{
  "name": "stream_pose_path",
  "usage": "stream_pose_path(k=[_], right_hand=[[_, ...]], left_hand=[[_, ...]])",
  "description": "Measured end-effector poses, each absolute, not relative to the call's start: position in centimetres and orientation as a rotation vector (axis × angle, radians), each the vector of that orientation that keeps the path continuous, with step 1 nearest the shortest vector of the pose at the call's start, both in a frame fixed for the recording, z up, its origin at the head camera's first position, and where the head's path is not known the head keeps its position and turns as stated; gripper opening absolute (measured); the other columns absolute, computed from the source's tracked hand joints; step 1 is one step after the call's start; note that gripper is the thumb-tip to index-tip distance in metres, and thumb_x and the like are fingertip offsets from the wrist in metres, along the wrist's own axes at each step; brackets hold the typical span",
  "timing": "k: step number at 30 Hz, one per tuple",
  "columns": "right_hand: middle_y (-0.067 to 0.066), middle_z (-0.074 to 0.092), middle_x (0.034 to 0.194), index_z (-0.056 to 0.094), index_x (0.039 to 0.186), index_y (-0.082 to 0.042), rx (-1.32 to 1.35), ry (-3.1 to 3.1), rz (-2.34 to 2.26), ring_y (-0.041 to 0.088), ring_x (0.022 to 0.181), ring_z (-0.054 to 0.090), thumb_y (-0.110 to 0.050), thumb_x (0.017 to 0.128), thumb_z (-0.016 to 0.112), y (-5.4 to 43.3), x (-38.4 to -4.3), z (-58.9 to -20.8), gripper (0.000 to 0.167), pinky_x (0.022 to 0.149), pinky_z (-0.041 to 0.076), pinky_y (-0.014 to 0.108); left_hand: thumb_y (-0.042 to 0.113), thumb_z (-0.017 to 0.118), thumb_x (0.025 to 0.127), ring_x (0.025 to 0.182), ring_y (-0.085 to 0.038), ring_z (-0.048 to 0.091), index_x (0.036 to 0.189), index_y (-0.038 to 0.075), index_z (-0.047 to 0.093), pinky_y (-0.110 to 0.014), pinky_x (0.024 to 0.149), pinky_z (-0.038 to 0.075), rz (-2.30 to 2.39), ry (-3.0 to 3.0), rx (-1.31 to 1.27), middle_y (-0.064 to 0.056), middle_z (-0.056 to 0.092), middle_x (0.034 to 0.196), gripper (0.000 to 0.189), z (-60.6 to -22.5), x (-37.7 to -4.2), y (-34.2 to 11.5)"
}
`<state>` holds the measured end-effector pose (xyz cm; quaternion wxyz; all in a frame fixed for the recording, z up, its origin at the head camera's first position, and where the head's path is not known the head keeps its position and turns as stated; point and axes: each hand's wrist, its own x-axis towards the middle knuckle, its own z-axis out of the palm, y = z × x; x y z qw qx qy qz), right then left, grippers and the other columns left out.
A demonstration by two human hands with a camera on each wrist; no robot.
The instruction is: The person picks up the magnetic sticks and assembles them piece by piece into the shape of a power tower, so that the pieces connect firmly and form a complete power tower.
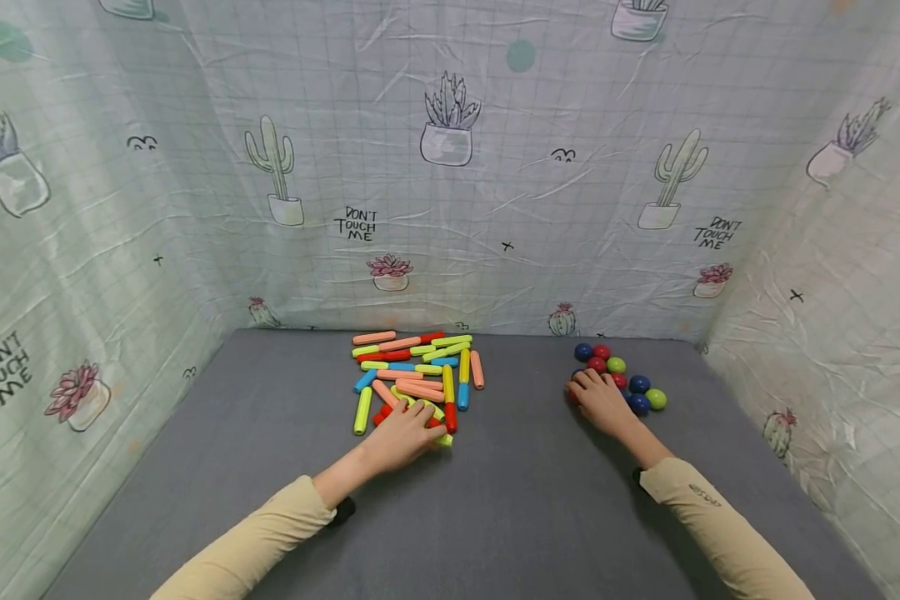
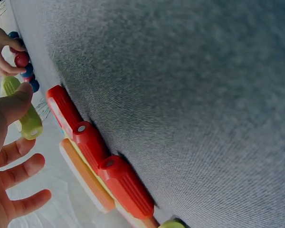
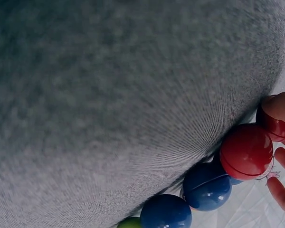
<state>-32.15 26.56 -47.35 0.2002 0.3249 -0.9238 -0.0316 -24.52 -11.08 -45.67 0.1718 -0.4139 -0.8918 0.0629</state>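
left hand (image 1: 402,437): one
right hand (image 1: 602,403): one
sleeves (image 1: 258,537): two
red balls (image 1: 602,353): at least four, one partly covered
blue balls (image 1: 640,384): at least five, some partly covered
green balls (image 1: 656,400): two in sight
yellow sticks (image 1: 465,364): two
blue sticks (image 1: 462,397): four in sight
salmon sticks (image 1: 374,338): at least six
red sticks (image 1: 451,417): at least five
lime sticks (image 1: 363,411): at least eight, exact number hidden by the hand
"don't touch me" prints (image 1: 357,223): three in the head view
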Motion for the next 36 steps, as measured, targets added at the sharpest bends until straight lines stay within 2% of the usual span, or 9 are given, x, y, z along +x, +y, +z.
stream_pose_path(k=[7, 15, 21, 28, 36], right_hand=[[0.014, 0.055, 0.095, 0.063, 0.099, -0.003, 0.895, -2.542, -0.091, 0.029, 0.09, 0.045, -0.013, 0.068, 0.075, 26.8, -31.8, -47.3, 0.035, 0.073, 0.039, 0.043], [0.013, 0.058, 0.095, 0.06, 0.104, -0.005, 0.942, -2.455, 0.002, 0.031, 0.09, 0.049, -0.015, 0.07, 0.073, 26.2, -30.8, -47.2, 0.038, 0.077, 0.041, 0.045], [0.01, 0.057, 0.091, 0.059, 0.104, -0.007, 0.982, -2.382, 0.057, 0.026, 0.084, 0.048, -0.022, 0.072, 0.072, 24.5, -30.1, -46.7, 0.037, 0.072, 0.041, 0.042], [0.008, 0.055, 0.09, 0.06, 0.105, -0.007, 1.016, -2.365, 0.152, 0.025, 0.085, 0.048, -0.025, 0.074, 0.069, 22.2, -28.8, -45.9, 0.037, 0.075, 0.04, 0.043], [0.004, 0.055, 0.091, 0.06, 0.107, -0.009, 1.089, -2.369, 0.167, 0.019, 0.081, 0.045, -0.029, 0.075, 0.068, 19.1, -27.4, -45.5, 0.038, 0.07, 0.039, 0.035]], left_hand=[[0.036, 0.061, 0.081, 0.097, -0.023, 0.049, 0.097, 0.025, 0.058, -0.044, 0.083, 0.041, 0.111, -2.492, -1.149, -0.006, 0.055, 0.103, 0.019, -45.2, -25.0, -10.4], [0.034, 0.059, 0.084, 0.082, -0.017, 0.049, 0.097, 0.02, 0.056, -0.036, 0.072, 0.039, 0.119, -2.416, -1.145, -0.001, 0.056, 0.088, 0.02, -45.0, -25.4, -9.1], [0.033, 0.059, 0.084, 0.079, -0.017, 0.051, 0.094, 0.017, 0.056, -0.034, 0.071, 0.038, 0.117, -2.375, -1.112, 0.0, 0.058, 0.085, 0.018, -45.2, -26.0, -8.1], [0.032, 0.06, 0.084, 0.077, -0.016, 0.053, 0.091, 0.017, 0.055, -0.032, 0.07, 0.039, 0.106, -2.356, -1.092, 0.0, 0.058, 0.081, 0.018, -45.2, -26.2, -6.8], [0.035, 0.057, 0.085, 0.075, -0.015, 0.053, 0.091, 0.019, 0.057, -0.03, 0.07, 0.038, 0.157, -2.347, -1.089, 0.003, 0.059, 0.08, 0.017, -45.7, -26.1, -5.6]])
